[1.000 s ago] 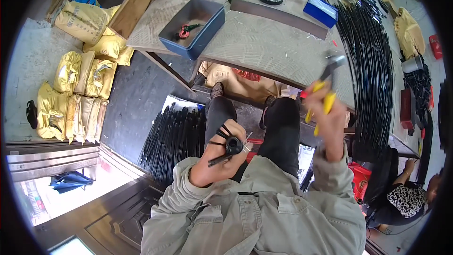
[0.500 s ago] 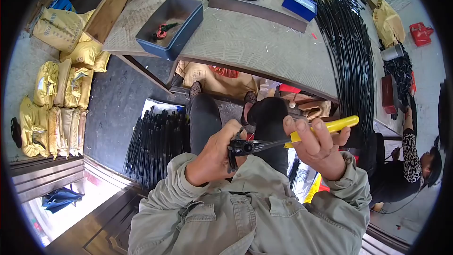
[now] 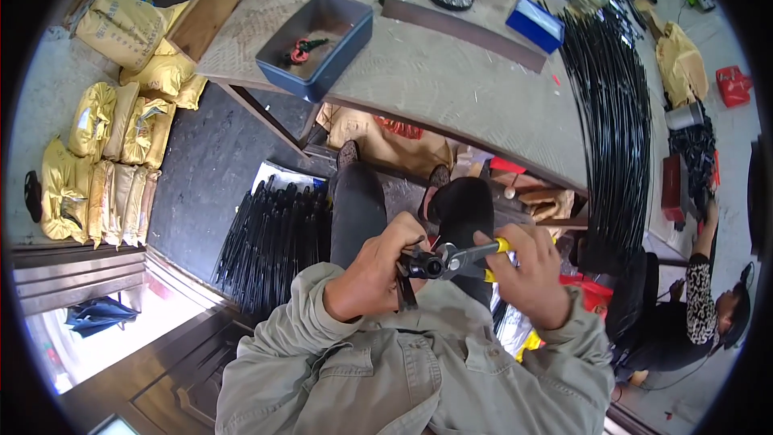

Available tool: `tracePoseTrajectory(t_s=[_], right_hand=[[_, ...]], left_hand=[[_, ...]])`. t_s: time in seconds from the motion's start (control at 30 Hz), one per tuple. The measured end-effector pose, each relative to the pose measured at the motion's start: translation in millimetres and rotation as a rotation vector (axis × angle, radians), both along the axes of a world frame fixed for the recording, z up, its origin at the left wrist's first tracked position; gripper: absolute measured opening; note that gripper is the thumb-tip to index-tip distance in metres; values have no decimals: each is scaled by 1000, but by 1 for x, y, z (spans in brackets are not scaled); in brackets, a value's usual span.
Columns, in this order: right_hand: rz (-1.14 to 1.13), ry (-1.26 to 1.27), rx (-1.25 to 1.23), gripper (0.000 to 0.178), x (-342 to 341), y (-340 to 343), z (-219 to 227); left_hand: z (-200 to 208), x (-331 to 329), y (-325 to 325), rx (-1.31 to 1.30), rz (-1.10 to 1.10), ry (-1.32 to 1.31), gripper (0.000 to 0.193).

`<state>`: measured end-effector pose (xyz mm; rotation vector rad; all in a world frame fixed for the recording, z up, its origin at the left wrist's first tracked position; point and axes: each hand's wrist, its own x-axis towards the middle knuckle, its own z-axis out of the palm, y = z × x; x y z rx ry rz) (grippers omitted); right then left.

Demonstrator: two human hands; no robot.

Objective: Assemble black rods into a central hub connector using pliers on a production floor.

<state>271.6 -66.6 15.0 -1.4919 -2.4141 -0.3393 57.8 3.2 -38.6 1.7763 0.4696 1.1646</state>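
Observation:
My left hand (image 3: 373, 268) is closed around a black fitting (image 3: 425, 265) with a round, hollow end that faces up at me. A dark flat piece hangs down below it, close to my fingers. In my right hand (image 3: 530, 280) is a pair of pliers (image 3: 477, 255) with yellow handles and a grey metal head. The pliers' jaws are at the right side of the fitting's end. Whether they grip it or only touch it, I cannot tell. My right fingers are wrapped over the handles and hide most of them. Both hands are above my lap.
Ahead stands a worktable (image 3: 451, 65) with a blue-grey bin (image 3: 316, 81), a blue box (image 3: 535, 23) and a long bundle of black rods (image 3: 612, 129). More black rods (image 3: 274, 242) stand low on my left. Yellow sacks (image 3: 97, 121) line the left wall. A co-worker (image 3: 684, 314) sits at right.
My right hand has closed around the pliers and brought their head to the fitting; before, the handles lay across its loose fingers, pointing right. My left hand keeps its hold. The view has shifted slightly.

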Motion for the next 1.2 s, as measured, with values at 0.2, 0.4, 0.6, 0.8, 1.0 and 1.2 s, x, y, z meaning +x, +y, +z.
tracePoseTrajectory(t_s=[0.2,0.4,0.6,0.8,1.0,1.2], right_hand=[[284,309,-679,26,28,7,42],[349,653,-1090,23,44,7,31],[145,1410,-2340,33,55,-3,0],[437,1834,-2439,55,44,-26,-28],[590,1751,-1909,63,33,-27,-34],[362,764,-994,63,37,-27,13]], left_hand=[[7,-4,-7,-76,-156,55,19],[-2,5,-13,-192,-203,25,19],[-10,3,-13,-128,-333,120,21],[5,0,3,-324,-553,245,36],[-7,-2,0,-110,-531,142,59],[0,-2,1,-193,-492,135,65]])
